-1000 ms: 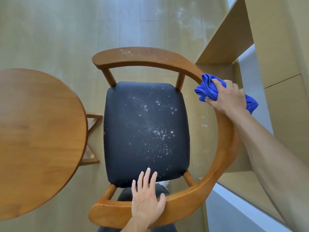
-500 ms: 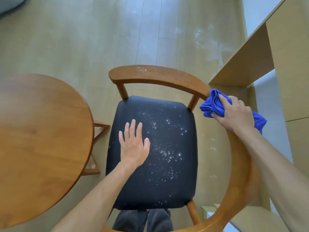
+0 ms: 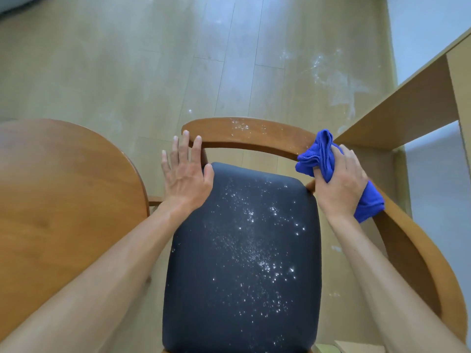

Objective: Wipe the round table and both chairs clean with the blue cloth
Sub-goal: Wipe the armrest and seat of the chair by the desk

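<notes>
A wooden armchair [image 3: 252, 135] with a curved back rail stands below me, its black seat [image 3: 242, 263] speckled with white crumbs. White dust also lies on the far part of the rail. My right hand [image 3: 339, 184] grips the bunched blue cloth [image 3: 319, 155] and presses it on the rail's right curve. My left hand [image 3: 186, 174] is spread flat with fingers apart, over the seat's far left corner, fingertips reaching the rail's left end. The round wooden table [image 3: 63, 207] is at the left.
A light wooden desk or shelf unit [image 3: 413, 108] stands close on the right of the chair. The pale plank floor [image 3: 178, 59] beyond the chair carries white smears near the desk.
My left hand left the near end of the rail, crossed the seat and now reaches the far left end. My right hand with the cloth has slid slightly along the right curve.
</notes>
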A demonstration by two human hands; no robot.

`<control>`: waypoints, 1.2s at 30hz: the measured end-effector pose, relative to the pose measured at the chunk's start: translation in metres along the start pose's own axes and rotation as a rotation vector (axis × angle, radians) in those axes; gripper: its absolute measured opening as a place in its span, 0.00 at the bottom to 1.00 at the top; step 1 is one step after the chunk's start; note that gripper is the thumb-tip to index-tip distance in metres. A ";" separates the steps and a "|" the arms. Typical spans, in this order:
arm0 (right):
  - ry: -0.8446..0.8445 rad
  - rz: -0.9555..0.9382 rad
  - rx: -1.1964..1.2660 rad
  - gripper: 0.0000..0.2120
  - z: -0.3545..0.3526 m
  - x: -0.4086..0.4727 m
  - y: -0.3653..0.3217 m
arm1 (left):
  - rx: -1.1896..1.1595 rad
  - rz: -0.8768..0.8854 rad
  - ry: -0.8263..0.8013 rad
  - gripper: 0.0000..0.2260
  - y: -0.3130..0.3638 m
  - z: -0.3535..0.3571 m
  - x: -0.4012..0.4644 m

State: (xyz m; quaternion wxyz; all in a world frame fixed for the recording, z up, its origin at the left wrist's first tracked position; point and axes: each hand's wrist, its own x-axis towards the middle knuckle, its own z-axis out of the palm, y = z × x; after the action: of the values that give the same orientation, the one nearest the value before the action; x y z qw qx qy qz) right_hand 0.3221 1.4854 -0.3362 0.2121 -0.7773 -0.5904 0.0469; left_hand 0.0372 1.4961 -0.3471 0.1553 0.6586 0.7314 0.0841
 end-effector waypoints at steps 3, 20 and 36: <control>0.062 0.094 0.101 0.22 0.016 0.003 -0.036 | -0.017 -0.006 0.013 0.29 -0.011 -0.003 0.008; -0.341 -0.308 -0.080 0.27 0.082 0.029 -0.190 | -0.177 -0.135 0.162 0.27 0.003 -0.030 0.032; -0.528 0.153 -0.362 0.34 -0.065 0.024 0.086 | -0.265 0.046 0.161 0.19 0.138 0.016 0.070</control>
State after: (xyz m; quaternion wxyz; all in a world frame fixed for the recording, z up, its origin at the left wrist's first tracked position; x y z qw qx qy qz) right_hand 0.4271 1.4714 -0.3061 -0.0940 -0.8055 -0.5638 0.1566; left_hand 0.1660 1.5805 -0.3253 0.1795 0.6401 0.7088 0.2359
